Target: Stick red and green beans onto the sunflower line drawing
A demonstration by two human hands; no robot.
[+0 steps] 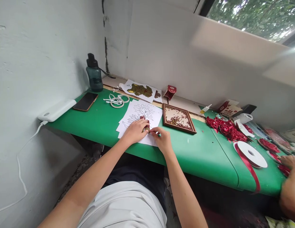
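Note:
Sheets of white paper (155,112) with printed flower line drawings lie stacked on the green table. On the lower part of the top drawing is a patch of small red and brownish-gold beads (146,128). My left hand (135,130) rests over the paper with its fingers stretched out along the patch, covering part of it. At the patch's lower right edge, my right hand (162,138) is closed in a pinch; a small dark green bit shows by its fingers, but what it holds is too small to name. A wooden tray (179,127) of loose beads lies just beyond my right hand.
Behind the papers lies a bead-covered picture (141,91). At the left are a phone (85,101), a white cable (117,100), a bottle (94,76) and a white power strip (57,110). Rightward are red ribbon pieces (229,129), a ribbon spool (252,153) and another person's hand (290,161).

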